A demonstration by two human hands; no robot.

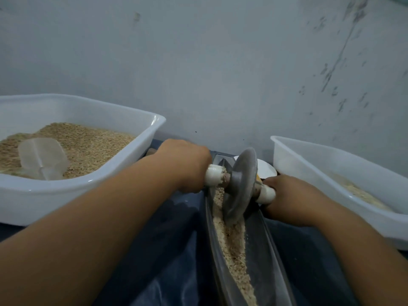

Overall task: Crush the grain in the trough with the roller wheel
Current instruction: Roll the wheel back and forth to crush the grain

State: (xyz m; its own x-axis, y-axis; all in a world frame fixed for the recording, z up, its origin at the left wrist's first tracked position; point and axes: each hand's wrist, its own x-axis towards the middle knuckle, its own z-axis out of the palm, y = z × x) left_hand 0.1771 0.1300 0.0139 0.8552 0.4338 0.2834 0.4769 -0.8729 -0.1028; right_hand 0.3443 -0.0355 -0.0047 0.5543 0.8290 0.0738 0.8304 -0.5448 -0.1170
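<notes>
- The left hand (185, 164) is curled round the white handle (213, 174) on the left side of the wheel; its fingers wrap underneath, out of sight.
- The right hand (293, 198) grips the matching white handle (266, 195) on the right side, fingers folded down round it.
- Between the two handles stands the grey roller wheel (241, 184), tilted a little, its lower edge sitting in the trough.
- The trough (265, 257) is a long, narrow, dark metal channel running from the bottom edge of the view up toward the wall.
- Grain (233, 244) lies along the bottom of the trough, pale and partly crushed, touching the wheel's rim.
- A white tub (92, 184) on the left holds more grain and a clear plastic scoop (43, 157).
- Another white tub (326, 173) sits on the right, with a little pale meal inside.
- A dark blue cloth (172, 250) lies under the trough.
</notes>
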